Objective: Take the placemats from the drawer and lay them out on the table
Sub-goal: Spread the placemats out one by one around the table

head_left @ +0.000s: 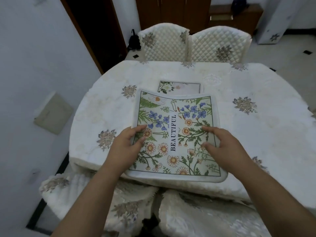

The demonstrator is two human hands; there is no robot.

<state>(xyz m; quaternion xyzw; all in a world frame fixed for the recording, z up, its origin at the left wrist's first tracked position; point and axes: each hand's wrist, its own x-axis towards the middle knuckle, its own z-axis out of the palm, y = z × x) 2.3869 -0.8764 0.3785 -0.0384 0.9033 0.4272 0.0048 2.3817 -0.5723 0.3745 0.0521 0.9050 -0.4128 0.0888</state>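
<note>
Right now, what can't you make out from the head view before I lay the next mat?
- Far mat: its near part is hidden by the near mat, so its full print is unknown.
- Left hand: the near mat's edge hides whether fingers sit beneath.
- Right hand: covers the print beneath.
- Drawer: not in view.
- Table: right edge cut off by the frame.

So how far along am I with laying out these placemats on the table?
One placemat already lies flat farther across the table. The BEAUTIFUL placemat is in hand: your left hand grips its left edge, your right hand rests on top, and its far edge is still raised. Left: flatten it. The drawer is out of view, so I can't tell if more remain.
</note>
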